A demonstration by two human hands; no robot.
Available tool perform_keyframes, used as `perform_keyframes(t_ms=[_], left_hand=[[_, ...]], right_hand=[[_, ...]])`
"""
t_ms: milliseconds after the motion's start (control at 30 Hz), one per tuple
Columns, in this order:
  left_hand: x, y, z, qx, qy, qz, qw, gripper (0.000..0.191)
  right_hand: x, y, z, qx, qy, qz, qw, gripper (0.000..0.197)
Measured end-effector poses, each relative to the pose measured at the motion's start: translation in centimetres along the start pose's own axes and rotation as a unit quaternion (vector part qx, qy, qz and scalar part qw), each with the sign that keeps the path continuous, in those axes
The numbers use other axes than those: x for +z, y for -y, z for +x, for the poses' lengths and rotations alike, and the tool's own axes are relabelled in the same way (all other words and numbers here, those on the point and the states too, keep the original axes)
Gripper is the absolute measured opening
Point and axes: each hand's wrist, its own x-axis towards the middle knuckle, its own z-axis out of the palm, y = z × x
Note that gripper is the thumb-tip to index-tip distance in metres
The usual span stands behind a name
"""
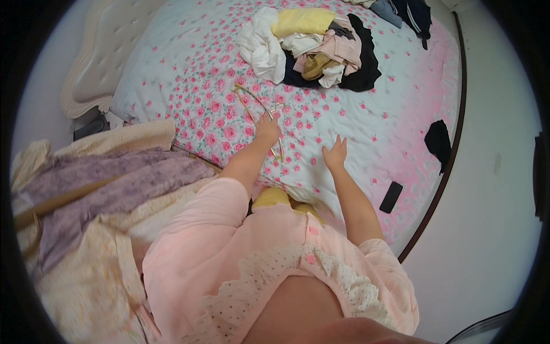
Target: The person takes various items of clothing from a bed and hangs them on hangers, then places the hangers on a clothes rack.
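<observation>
My left hand (268, 129) is on a gold-coloured clothes hanger (253, 98) that lies on the rose-patterned bedding (210, 116); its fingers are over the hanger's frame near the hook. To the right, my right hand (336, 154) is held above the white part of the bedding with the fingers apart and nothing in it. Beyond both hands is a heap of clothes: a white garment (264, 47), a yellow garment (303, 21), a pink garment (339, 49), a brown piece (317, 66) and a black garment (365, 58).
A black phone (391, 197) and a small black cloth item (438, 141) lie on the bed's right side. More dark clothes (410, 17) are at the far right. A tufted headboard (103, 51) stands at left, near purple fabric (107, 185) and cream fabric (94, 266). A dark rail edges the bed.
</observation>
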Motion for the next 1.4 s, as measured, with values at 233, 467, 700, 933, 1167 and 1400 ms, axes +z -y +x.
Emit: perform_keyframes(t_ms=[233,467,700,933,1167,1400], left_hand=[[9.3,3.7,6.9,-0.030,0.074,-0.178,0.981,0.049],[9.4,1.3,7.5,-0.052,0.036,-0.183,0.981,0.020],[5.6,-6.9,6.9,-0.138,0.134,-0.614,0.766,0.021],[-7.5,-10.5,12.9,0.181,-0.044,-0.234,0.954,0.018],[-13.1,-12.7,25.0,0.251,-0.308,-0.076,0.914,0.029],[-12.3,-12.7,28.4,0.234,-0.299,-0.028,0.925,0.021]], right_hand=[[3.4,1.0,2.7,-0.026,0.043,0.038,0.998,0.060],[5.4,1.7,4.5,-0.025,0.243,0.093,0.965,0.058],[5.9,6.4,6.8,0.036,0.230,0.073,0.970,0.045],[1.1,2.2,8.6,0.112,0.146,0.058,0.981,0.029],[-0.8,-8.0,6.3,0.194,0.105,0.094,0.971,0.029],[-2.7,-8.6,5.2,0.233,0.034,0.152,0.960,0.028]])
